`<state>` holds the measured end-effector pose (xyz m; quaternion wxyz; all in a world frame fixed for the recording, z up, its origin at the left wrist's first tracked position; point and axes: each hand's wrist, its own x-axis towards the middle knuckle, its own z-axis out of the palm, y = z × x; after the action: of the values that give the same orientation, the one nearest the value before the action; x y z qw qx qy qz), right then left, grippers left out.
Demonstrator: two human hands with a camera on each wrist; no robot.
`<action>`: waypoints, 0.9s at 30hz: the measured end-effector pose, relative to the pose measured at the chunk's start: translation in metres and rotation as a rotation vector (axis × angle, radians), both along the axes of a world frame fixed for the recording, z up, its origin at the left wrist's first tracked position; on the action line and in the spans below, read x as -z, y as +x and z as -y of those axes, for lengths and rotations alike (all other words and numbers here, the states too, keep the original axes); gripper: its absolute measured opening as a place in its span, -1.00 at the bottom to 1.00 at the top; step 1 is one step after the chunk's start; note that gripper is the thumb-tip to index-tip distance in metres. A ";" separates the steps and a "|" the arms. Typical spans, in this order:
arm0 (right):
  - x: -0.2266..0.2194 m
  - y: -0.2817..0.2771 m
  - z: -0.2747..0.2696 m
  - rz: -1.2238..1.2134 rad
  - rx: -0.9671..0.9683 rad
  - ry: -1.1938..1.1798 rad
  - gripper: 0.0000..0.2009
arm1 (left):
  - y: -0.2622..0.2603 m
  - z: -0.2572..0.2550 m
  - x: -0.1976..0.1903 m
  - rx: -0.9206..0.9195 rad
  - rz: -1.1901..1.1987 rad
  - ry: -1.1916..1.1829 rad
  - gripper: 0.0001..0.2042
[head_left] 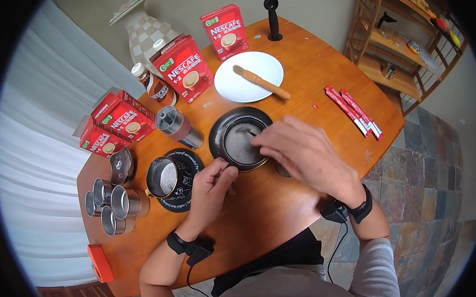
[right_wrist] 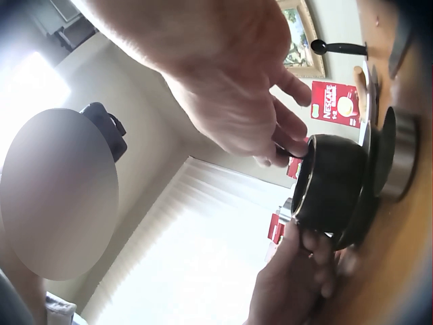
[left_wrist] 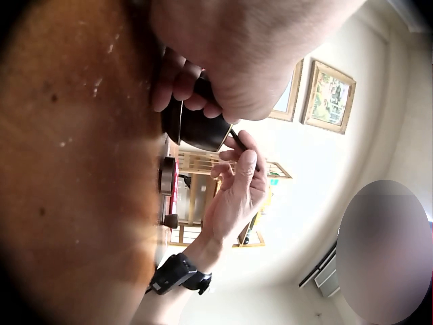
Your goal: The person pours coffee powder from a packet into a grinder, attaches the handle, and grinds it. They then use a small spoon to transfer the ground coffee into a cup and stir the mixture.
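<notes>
A black cup (right_wrist: 335,183) with pale, foamy-looking contents stands on a dark saucer (head_left: 216,127) in front of the person. My left hand (head_left: 213,187) grips the cup by its handle side, thumb up near the rim. Above the cup, my right hand (head_left: 307,154) pinches a thin dark spoon handle (left_wrist: 237,140), whose lower end dips into the contents. Left of them, another black cup (head_left: 153,177) with white contents sits on a black printed saucer (head_left: 185,197). A metal cylinder with a brownish band (head_left: 184,131) stands behind.
Several metal cups (head_left: 121,203) stand at the left, near a glass vessel (head_left: 122,166). Red Nescafe boxes (head_left: 183,66) and a bottle (head_left: 154,85) line the back. A brush (head_left: 262,83) lies across a white plate (head_left: 225,87); red sachets (head_left: 354,111) lie right.
</notes>
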<state>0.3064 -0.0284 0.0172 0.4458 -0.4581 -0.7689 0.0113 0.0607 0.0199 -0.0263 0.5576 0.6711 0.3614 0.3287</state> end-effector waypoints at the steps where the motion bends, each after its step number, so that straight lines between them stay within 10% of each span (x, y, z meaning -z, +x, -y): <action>1: -0.002 0.000 0.005 0.029 -0.039 -0.051 -0.86 | 0.001 0.000 0.000 -0.004 0.010 -0.012 -0.74; 14: -0.026 -0.006 0.014 0.194 -0.105 -0.132 -0.84 | 0.000 -0.001 -0.005 0.025 -0.056 -0.002 -0.80; 20: -0.036 -0.015 0.016 0.424 0.174 -0.125 -0.88 | 0.003 -0.002 0.002 0.013 0.016 0.011 -0.72; 27: -0.046 -0.033 0.025 0.235 0.088 -0.170 -0.89 | 0.002 -0.006 0.004 0.064 -0.012 -0.037 -0.73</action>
<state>0.2732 -0.0536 0.0628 0.3126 -0.5255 -0.7913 0.0031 0.0623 0.0259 -0.0307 0.5782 0.6736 0.3491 0.3000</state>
